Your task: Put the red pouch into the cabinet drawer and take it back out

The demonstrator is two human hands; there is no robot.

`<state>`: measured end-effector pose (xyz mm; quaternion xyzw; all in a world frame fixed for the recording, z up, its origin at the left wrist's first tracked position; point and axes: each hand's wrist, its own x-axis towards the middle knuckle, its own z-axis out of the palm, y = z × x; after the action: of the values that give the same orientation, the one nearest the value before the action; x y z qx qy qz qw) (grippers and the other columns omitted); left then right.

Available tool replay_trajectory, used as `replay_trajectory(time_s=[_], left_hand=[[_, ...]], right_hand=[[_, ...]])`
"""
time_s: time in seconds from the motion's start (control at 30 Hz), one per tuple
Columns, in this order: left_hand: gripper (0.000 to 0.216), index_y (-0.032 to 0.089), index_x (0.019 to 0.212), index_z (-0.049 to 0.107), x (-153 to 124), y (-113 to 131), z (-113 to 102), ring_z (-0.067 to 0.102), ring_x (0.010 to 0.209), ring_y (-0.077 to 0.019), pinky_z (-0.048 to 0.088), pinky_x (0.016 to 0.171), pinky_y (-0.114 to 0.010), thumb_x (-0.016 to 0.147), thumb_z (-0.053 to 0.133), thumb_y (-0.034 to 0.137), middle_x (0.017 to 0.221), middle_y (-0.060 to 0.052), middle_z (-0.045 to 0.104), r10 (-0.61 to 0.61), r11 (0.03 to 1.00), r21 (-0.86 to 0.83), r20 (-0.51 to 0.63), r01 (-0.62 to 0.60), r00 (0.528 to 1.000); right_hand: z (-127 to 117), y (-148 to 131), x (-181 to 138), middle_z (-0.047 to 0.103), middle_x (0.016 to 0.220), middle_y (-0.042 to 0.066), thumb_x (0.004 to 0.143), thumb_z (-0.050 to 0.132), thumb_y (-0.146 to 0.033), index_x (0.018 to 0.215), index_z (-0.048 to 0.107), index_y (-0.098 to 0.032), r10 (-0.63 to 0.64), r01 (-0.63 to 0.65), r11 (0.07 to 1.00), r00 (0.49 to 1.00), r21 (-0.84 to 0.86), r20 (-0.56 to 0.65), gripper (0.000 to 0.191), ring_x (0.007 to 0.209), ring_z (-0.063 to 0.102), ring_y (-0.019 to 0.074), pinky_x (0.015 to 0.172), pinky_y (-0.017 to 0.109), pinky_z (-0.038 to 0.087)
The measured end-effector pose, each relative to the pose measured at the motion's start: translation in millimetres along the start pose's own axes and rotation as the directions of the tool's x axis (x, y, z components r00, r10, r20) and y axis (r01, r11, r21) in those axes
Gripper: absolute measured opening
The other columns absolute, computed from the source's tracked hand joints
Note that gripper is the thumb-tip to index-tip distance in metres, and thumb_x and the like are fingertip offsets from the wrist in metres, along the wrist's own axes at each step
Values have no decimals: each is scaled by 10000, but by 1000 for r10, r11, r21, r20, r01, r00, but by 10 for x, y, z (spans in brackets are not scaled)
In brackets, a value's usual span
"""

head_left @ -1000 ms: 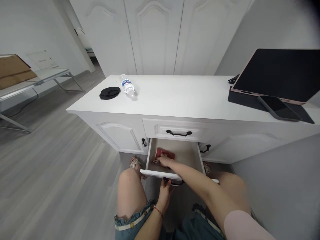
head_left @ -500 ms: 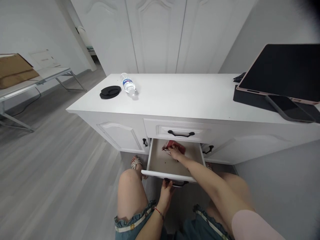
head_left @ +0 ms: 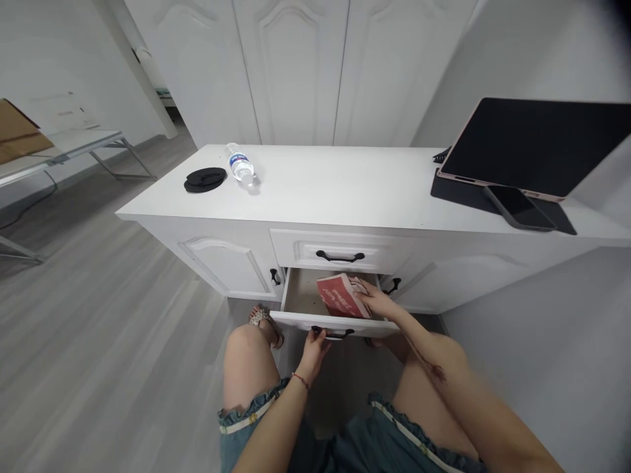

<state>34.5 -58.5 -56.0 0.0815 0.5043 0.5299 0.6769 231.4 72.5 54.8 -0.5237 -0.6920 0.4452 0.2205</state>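
Note:
My right hand point(head_left: 373, 299) is closed on the right edge of a red booklet-like paper item point(head_left: 342, 295) with white lettering. It holds the item tilted up over the pulled-out lower drawer point(head_left: 300, 295), whose inside is pale. Below the drawer front, my left hand point(head_left: 314, 349) has its fingers curled on the left end of the black drawer handle point(head_left: 340, 334). Part of the drawer's inside is hidden behind the red item and my right hand.
Above is a closed drawer with a black handle point(head_left: 340, 256). On the white cabinet top point(head_left: 315, 190) are a water bottle point(head_left: 240, 164), a flat black object point(head_left: 204, 179), a tablet-like screen point(head_left: 532, 144) and a phone point(head_left: 517, 207). A folding table point(head_left: 73, 144) stands left.
My right hand has lifted the red item from the drawer bottom and turned its lettered face toward me. The drawer stands less far out, with my left hand still at its handle.

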Motion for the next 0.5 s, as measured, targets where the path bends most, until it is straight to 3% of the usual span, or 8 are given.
replay_trajectory(time_s=[0.1, 0.17, 0.27, 0.33, 0.43, 0.5], left_hand=[[473, 195, 776, 568, 86, 57, 51, 588, 898, -203, 458, 822, -365, 486, 857, 433, 861, -45, 638, 1, 1000, 20, -2, -1, 1000], [466, 195, 753, 554, 142, 91, 92, 578, 828, -173, 454, 793, -345, 478, 860, 415, 828, -29, 626, -5, 1000, 20, -7, 5, 1000], [447, 197, 729, 532, 215, 149, 171, 558, 747, -140, 445, 754, -322, 485, 863, 374, 791, -11, 611, -11, 1000, -9, -14, 11, 1000], [419, 196, 722, 528, 254, 193, 227, 546, 711, -126, 443, 743, -319, 509, 859, 339, 775, -4, 609, -16, 1000, -21, -22, 16, 1000], [370, 192, 725, 533, 297, 252, 294, 533, 681, -112, 442, 745, -319, 555, 845, 296, 767, 0, 614, -24, 1000, -21, -32, 23, 999], [349, 192, 724, 536, 314, 273, 317, 528, 671, -108, 441, 748, -320, 573, 839, 279, 763, 3, 613, -29, 999, -26, -33, 28, 999]], right_hand=[[-171, -143, -372, 555, 1349, 95, 827, 521, -436, 1296, 510, -201, -55, 78, 989, 983, 127, -178, 525, 1234, 509, 230, 1084, 427, 348], [-254, -232, -606, 588, 1299, 109, 823, 528, -484, 1252, 531, -198, -49, 111, 980, 937, 164, -345, 515, 1193, 539, 228, 1058, 426, 378], [-314, -359, -951, 603, 1265, 127, 824, 532, -515, 1207, 553, -186, -36, 144, 979, 820, 144, -571, 505, 1191, 538, 232, 1058, 427, 372], [-296, -422, -1168, 605, 1255, 137, 834, 527, -515, 1207, 556, -184, 10, 101, 987, 734, 124, -679, 499, 1189, 542, 242, 1044, 423, 383], [-184, -416, -1382, 615, 1225, 158, 854, 497, -511, 1238, 529, -180, 82, -14, 996, 610, 92, -788, 508, 1144, 570, 271, 976, 422, 429], [-69, -318, -1387, 623, 1189, 179, 858, 469, -521, 1224, 525, -163, 84, -91, 995, 570, 39, -817, 515, 1106, 585, 299, 937, 440, 443]])
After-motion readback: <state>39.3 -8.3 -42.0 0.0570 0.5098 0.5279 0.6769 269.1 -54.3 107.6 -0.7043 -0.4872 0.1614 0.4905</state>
